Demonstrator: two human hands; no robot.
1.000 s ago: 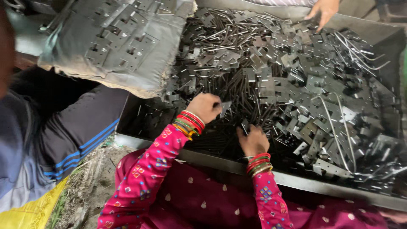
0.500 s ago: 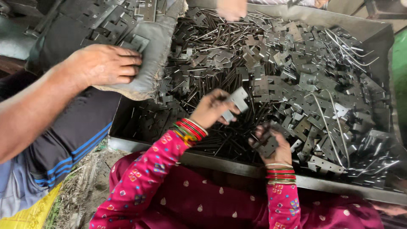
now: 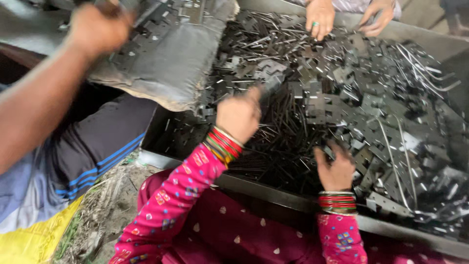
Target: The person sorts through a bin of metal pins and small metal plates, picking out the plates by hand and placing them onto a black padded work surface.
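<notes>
Left hand closed around a flat metal bracket at 12 o'clock | right hand open over stamped metal parts | bin full, sorting looks barely begun

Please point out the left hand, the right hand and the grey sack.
left hand [image 3: 239, 115], head view, back of the hand.
right hand [image 3: 336, 171], head view, back of the hand.
grey sack [image 3: 171, 63], head view, its side.

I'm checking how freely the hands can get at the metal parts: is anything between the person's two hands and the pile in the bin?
Nothing visible does. The left hand is raised just over the pile of metal parts, closed around a blurred piece. The right hand spreads open directly on the parts. The grey sack sits off to the side.
</notes>
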